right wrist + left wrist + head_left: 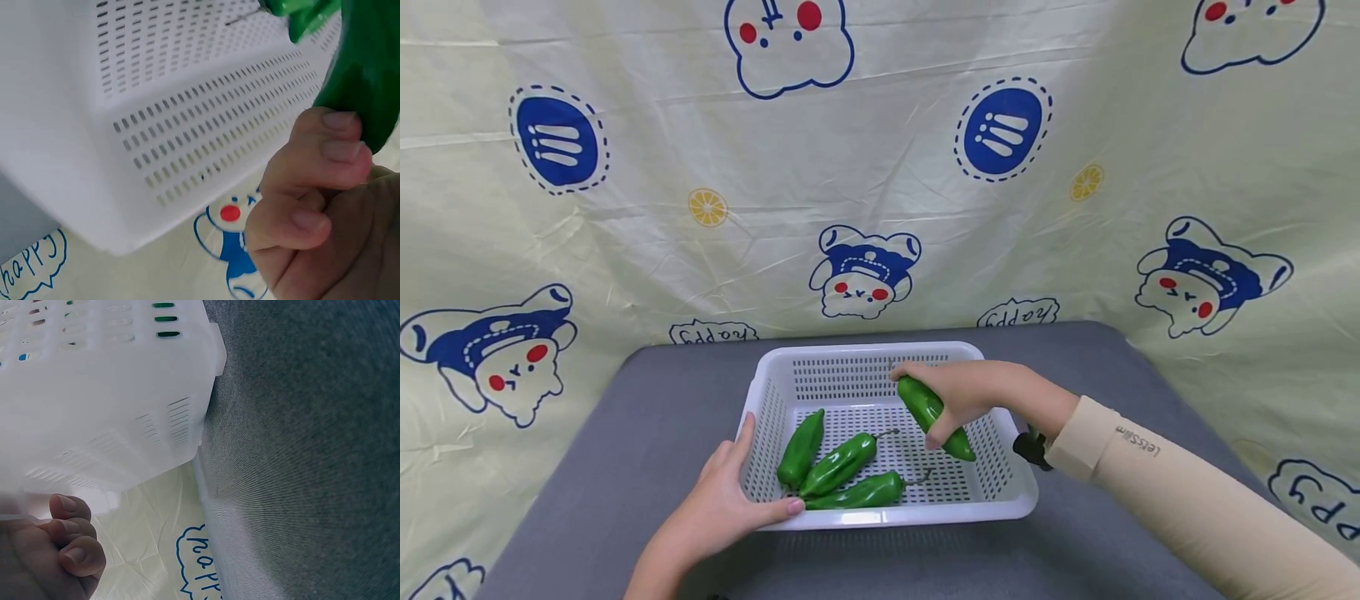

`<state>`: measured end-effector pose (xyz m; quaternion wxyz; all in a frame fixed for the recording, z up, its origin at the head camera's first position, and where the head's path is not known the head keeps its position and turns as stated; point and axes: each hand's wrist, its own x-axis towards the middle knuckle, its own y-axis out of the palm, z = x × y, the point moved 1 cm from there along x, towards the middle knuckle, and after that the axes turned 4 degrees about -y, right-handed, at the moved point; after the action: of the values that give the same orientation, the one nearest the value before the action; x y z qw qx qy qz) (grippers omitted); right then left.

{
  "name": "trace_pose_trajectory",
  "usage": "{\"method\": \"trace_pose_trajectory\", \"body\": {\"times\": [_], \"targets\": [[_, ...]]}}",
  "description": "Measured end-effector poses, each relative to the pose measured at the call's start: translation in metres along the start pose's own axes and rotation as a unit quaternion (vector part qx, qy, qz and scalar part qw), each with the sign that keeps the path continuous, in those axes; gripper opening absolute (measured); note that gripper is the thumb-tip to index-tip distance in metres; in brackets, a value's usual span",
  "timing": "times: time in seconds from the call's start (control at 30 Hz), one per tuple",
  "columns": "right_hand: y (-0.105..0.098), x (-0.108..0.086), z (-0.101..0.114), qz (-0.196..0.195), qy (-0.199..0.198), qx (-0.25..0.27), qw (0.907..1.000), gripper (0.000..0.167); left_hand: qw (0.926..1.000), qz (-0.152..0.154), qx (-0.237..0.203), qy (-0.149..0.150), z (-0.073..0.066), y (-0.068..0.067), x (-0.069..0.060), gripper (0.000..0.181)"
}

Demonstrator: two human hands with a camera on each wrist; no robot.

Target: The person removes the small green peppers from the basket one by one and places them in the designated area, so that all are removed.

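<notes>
A white plastic basket (951, 515) with slotted walls stands on the grey table. Three long green peppers lie together in its front left part: one pepper (802, 448) at the left wall, a second pepper (841, 465) beside it, and a third pepper (868, 492) along the front wall. My left hand (726, 487) grips the basket's front left corner, thumb over the front rim. In the left wrist view its fingers (78, 534) curl at the basket's outside. Over the basket's right part, my right hand (966, 392) holds another green pepper (921, 402), tilted; the right wrist view shows that pepper (365, 69) in curled fingers.
The grey tabletop (692, 392) extends on both sides of the basket. Behind it hangs a pale curtain (880, 192) printed with cartoon figures. A black strap (1032, 450) shows at the right wrist, below a beige sleeve (1180, 483).
</notes>
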<state>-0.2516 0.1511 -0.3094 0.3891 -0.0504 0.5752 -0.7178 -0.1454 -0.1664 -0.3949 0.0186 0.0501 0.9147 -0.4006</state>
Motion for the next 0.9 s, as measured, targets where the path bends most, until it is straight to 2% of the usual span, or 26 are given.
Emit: {"method": "trace_pose_trajectory", "body": {"times": [0.23, 0.33, 0.57, 0.73, 0.9], "targets": [[-0.005, -0.022, -0.017, -0.024, -0.003, 0.052, 0.9983, 0.098, 1.0, -0.001, 0.001, 0.001, 0.0, 0.0, 0.0, 0.134], [-0.006, -0.034, -0.03, -0.036, -0.007, 0.076, 0.9965, 0.098, 1.0, 0.0, -0.001, 0.001, 0.0, 0.001, 0.0, 0.133], [-0.007, -0.064, -0.065, -0.085, 0.014, 0.112, 0.99, 0.098, 1.0, 0.002, 0.0, 0.0, 0.0, 0.0, 0.0, 0.133], [-0.005, -0.085, -0.095, -0.116, 0.044, 0.117, 0.9855, 0.095, 1.0, 0.0, 0.0, 0.006, 0.0, 0.0, 0.0, 0.133], [0.004, -0.095, -0.122, -0.113, 0.084, 0.096, 0.9854, 0.098, 1.0, -0.002, 0.002, 0.005, -0.001, 0.0, -0.001, 0.133]]}}
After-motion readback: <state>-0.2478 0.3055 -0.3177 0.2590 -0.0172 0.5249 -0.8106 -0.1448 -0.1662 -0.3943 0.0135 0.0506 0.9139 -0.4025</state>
